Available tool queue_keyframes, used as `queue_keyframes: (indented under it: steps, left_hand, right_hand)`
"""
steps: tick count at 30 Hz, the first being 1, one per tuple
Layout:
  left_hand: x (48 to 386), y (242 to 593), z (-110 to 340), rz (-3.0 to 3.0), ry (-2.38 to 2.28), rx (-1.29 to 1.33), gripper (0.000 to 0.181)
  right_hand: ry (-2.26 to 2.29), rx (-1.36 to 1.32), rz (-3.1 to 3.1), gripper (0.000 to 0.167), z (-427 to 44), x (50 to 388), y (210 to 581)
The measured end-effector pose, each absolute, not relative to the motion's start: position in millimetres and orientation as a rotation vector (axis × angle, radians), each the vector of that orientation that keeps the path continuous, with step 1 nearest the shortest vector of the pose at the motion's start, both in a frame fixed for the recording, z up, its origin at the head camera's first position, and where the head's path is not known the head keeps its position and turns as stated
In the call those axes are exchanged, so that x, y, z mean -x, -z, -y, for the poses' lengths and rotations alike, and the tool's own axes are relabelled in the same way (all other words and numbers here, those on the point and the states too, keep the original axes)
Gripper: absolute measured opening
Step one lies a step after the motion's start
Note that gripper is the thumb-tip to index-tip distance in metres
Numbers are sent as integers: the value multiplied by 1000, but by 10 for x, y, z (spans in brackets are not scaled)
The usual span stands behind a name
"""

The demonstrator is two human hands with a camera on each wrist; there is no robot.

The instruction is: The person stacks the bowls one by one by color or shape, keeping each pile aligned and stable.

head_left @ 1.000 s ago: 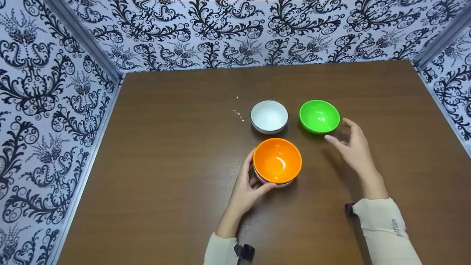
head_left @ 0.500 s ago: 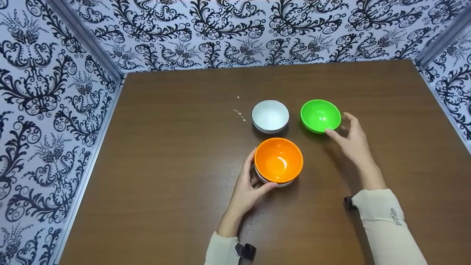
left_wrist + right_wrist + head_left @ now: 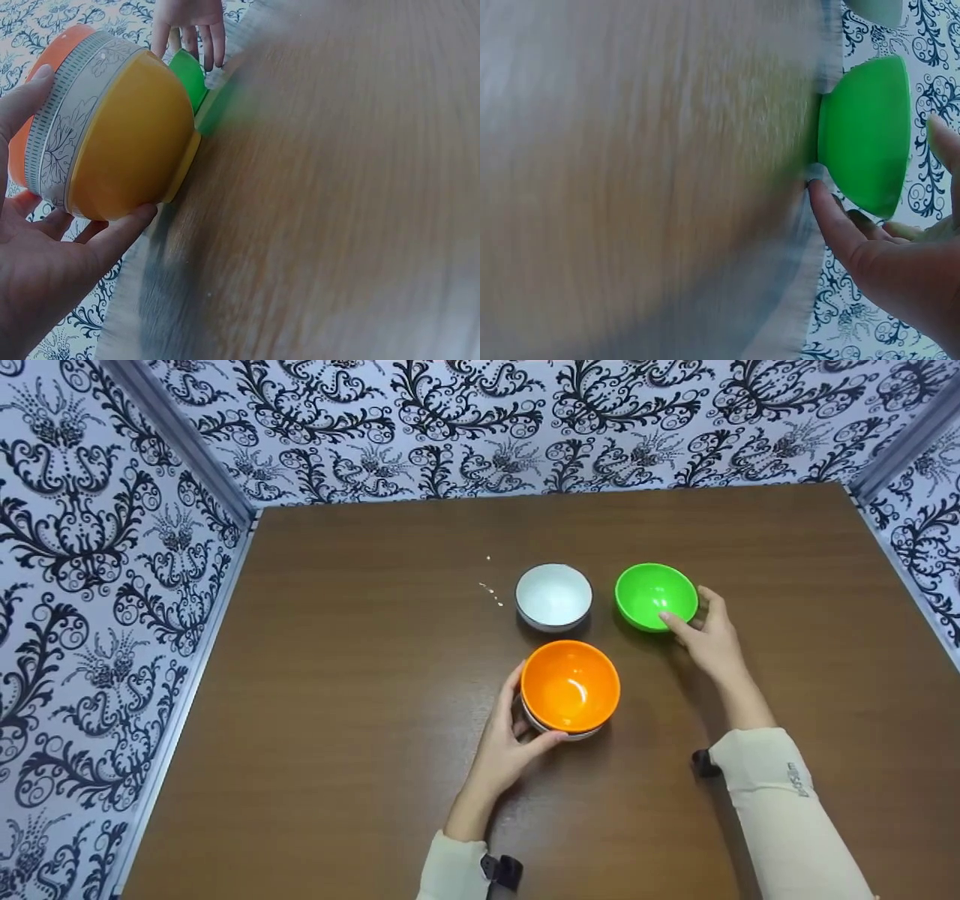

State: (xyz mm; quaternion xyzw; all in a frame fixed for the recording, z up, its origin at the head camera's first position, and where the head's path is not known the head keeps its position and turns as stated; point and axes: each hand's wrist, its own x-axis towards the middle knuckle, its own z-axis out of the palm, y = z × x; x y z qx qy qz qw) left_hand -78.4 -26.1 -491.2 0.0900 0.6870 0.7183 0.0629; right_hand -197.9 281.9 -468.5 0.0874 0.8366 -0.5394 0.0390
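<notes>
In the head view, the left hand [image 3: 504,750] curls round the orange bowl [image 3: 570,686]; the white bowl [image 3: 553,594] stands at its 12 o'clock, the green bowl [image 3: 655,592] between 1 and 2 o'clock, with the right hand [image 3: 709,641] at the green bowl's 4 o'clock. In the left wrist view, the orange bowl sits inside a patterned bowl [image 3: 71,124], thumb and fingers clasping both. In the right wrist view, thumb and fingers spread wide about the green bowl; contact is unclear.

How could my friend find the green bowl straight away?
Find the brown table and the patterned wall behind it. Of the two bowls nearest that wall, the green bowl is the right-hand one, by the person's right hand. It alone is bright green: the white bowl is on its left and the orange bowl sits nearer the camera.
</notes>
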Motion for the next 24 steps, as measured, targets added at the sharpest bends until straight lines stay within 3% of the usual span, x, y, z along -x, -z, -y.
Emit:
queue_keyframes:
  steps: [7, 17, 24]
  left_hand:
    - [785, 4913, 259, -2085, -2166, -267, 101]
    - [782, 4912, 254, -2074, -2184, -280, 101]
    - [776, 4902, 261, -2082, -2169, -269, 101]
  right_hand:
    - [1727, -320, -2472, 91, -2758, 2010, 4672]
    - [2088, -460, -2036, 64, -2706, 2028, 4630]
    - [2127, -468, -1958, 61, -2726, 2010, 4605]
